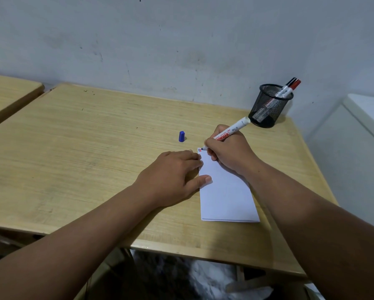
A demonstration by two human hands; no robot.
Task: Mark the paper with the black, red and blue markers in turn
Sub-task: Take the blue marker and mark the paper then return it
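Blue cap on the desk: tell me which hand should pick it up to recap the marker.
Left. The left hand lies flat on the paper, nearest the blue cap, and holds nothing. The right hand has its grip on the marker, tip at the paper's corner.

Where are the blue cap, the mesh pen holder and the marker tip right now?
blue cap (181, 136): head view, middle of its side.
mesh pen holder (266, 109): head view, front mesh wall.
marker tip (202, 149): head view, dark nib at the paper's top left corner.
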